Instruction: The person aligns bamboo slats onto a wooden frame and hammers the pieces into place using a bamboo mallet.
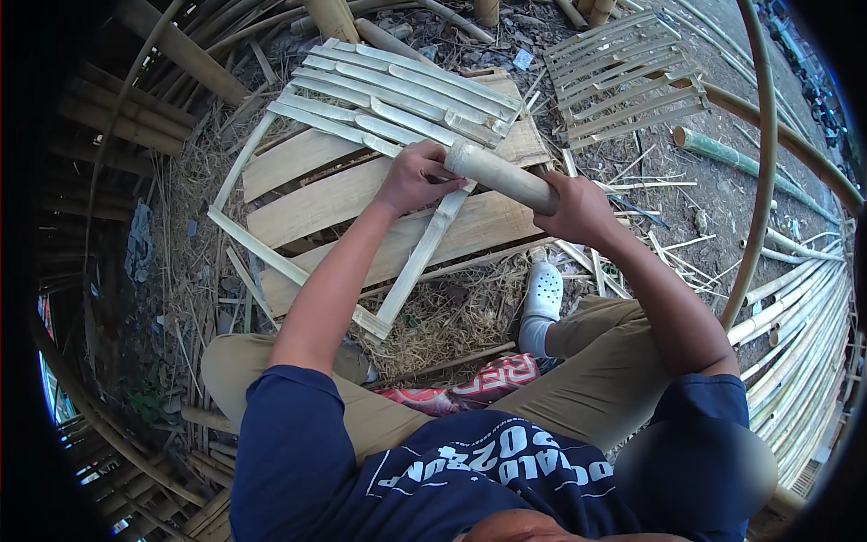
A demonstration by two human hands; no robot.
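Along the left, bamboo poles [126, 122] lie stacked one above another in shadow, and a grey-blue cloth [139, 242] rests on straw-strewn earth [187, 271]. Next, a bamboo frame [393, 88], slatted over its upper part and open below, lies slantwise on pale wooden planks [316, 200] set with gaps between them. The left hand [418, 181] has its fingers drawn together at the frame's right rail; whether they pinch a slat cannot be told. Just beside it, over that rail, is a thick bamboo tube [501, 175], its right end gripped firmly by the right hand [580, 210]. Farther right, a second slatted panel [623, 77] lies on dark, littered soil, then a green bamboo pole [754, 163] and, at the edge, many long pale canes [808, 316].
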